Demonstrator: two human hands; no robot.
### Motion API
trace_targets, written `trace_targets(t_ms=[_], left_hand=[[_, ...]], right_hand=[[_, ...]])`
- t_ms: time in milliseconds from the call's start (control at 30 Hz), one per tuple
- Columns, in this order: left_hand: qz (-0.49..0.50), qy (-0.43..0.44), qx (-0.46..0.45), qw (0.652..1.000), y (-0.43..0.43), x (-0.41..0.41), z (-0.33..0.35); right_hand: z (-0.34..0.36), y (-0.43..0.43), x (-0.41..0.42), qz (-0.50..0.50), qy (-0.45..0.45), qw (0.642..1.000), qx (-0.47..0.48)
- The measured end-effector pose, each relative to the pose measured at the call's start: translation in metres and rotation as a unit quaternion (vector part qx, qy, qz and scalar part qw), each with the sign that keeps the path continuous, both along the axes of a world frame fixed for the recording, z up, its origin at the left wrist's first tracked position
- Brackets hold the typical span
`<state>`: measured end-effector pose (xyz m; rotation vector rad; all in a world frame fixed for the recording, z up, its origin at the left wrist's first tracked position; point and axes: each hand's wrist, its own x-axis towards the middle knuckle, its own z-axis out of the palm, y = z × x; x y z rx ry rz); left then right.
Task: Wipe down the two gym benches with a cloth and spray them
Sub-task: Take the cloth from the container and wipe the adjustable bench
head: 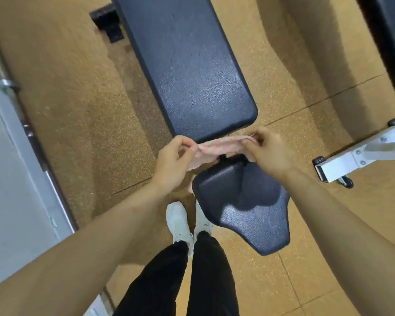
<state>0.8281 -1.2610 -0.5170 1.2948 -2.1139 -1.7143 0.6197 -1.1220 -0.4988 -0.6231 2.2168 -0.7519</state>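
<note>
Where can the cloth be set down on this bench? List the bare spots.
Bare: the long back pad beyond both hands, and the seat pad nearest the shoes. Crowded: the gap between the pads, where the left hand and right hand stretch the cloth.

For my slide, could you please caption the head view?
Both hands, left hand and right hand, stretch a pink cloth above a dark gym bench.

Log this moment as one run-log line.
phase: cloth prep | left hand: holds cloth | right hand: holds cloth | cloth above bench | spray: unseen
</note>
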Motion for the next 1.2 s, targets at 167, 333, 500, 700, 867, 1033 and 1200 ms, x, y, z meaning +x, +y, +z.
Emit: trace_targets(t_ms=[167, 333, 500, 700, 867, 1033, 1200], left_hand=[[0.064, -0.055, -0.095, 0.992, -0.07, -0.039, -0.007], [-0.093, -0.106, -0.349, 0.926, -0.072, -0.049, -0.025], [-0.382, -0.067, -0.331, 0.86, -0.082, -0.053, -0.057], [-0.495, -0.057, -0.404, 0.768, -0.128, -0.083, -0.074], [-0.543, -0.03, -0.408, 0.733, -0.151, -0.111, -0.078], [-0.596, 0.001, -0.385, 0.705, -0.169, -0.062, -0.071], [-0.661, -0.023, -0.353, 0.662, -0.192, -0.016, -0.059]], right_hand=[[-0.008, -0.069, -0.028, -0.082, 0.003, 0.994, -0.074], [-0.026, -0.085, -0.004, -0.016, 0.194, 0.972, -0.129], [-0.079, -0.069, 0.018, 0.106, 0.16, 0.98, -0.057], [-0.089, -0.076, 0.004, 0.083, 0.189, 0.978, 0.011], [-0.092, -0.092, 0.01, 0.023, 0.22, 0.973, 0.071], [-0.086, -0.099, 0.079, 0.001, 0.189, 0.975, 0.115], [-0.072, -0.113, 0.145, -0.044, 0.142, 0.982, 0.117]])
